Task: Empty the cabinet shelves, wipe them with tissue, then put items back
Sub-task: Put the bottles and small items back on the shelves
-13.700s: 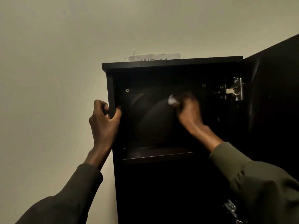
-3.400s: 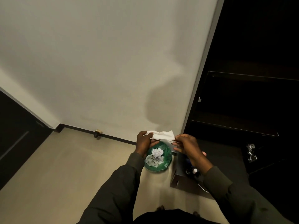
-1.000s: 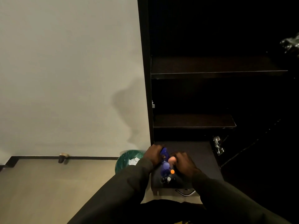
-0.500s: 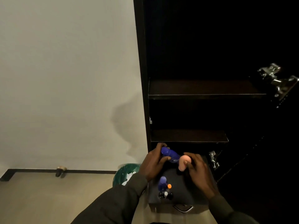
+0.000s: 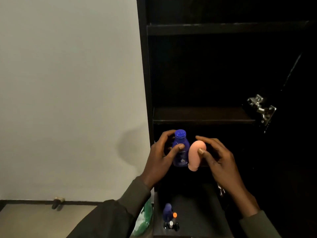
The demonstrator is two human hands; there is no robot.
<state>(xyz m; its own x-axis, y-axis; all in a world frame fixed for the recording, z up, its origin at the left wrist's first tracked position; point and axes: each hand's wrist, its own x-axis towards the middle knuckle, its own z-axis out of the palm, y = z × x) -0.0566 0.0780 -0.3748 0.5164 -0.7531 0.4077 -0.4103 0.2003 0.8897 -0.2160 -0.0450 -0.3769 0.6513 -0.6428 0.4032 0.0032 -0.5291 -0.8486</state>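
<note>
a plain pale wall fills the space to the left of both hands, meeting a beige floor at a dark baseboard where a small door stop sits. ahead of the hands stands a tall black cabinet with its door swung out to the right, a metal hinge shining above and to the right of the right hand. a dark shelf lies bare just above the fingertips, another shelf edge higher up. the left hand grips an upright dark blue lotion bottle with a blue cap, thumb across its front. the right hand holds a peach-pink rounded bottle, thumb pressed on its face. the two bottles touch side by side, in front of the compartment under that shelf. below the wrists, on a dark box top, stand a small blue bottle, an orange-capped one and a few tiny dark bottles. a green bin with white tissue shows under the left sleeve
</note>
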